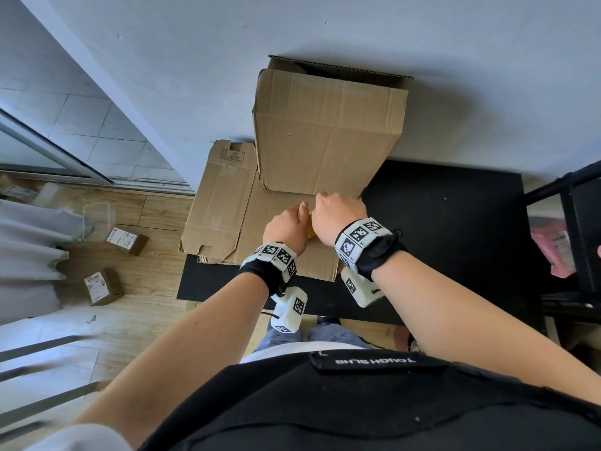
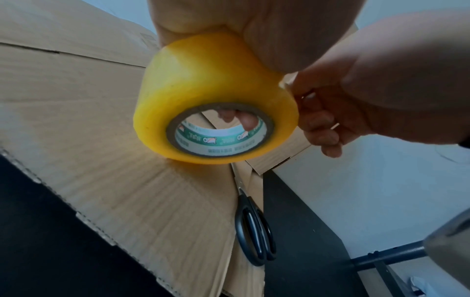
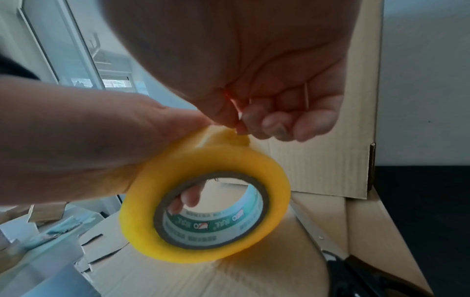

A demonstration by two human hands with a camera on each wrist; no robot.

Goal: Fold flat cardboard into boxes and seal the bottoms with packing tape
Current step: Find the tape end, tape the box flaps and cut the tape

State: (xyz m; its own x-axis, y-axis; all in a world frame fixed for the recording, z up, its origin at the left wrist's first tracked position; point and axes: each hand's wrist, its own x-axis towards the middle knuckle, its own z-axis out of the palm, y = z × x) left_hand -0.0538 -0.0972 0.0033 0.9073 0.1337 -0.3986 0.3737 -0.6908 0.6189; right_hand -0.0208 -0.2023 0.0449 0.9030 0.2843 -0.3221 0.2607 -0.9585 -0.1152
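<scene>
My left hand [image 1: 287, 227] grips a yellow roll of packing tape [image 2: 216, 100] [image 3: 203, 211], with fingers reaching through its cardboard core. My right hand [image 1: 338, 214] has its fingers curled and picks at the tape's edge on top of the roll [image 3: 236, 136]. In the head view only a sliver of the yellow roll [image 1: 310, 231] shows between the hands. Both hands hover over a stack of flat cardboard [image 1: 224, 206]. A folded-up brown box [image 1: 325, 131] stands just beyond them against the wall.
Black-handled scissors [image 2: 254, 227] [image 3: 356, 271] lie on the flat cardboard under the hands. The cardboard rests on a black table [image 1: 448, 222]. Small parcels [image 1: 126, 240] lie on the wooden floor at left. A black rack [image 1: 575, 229] stands at right.
</scene>
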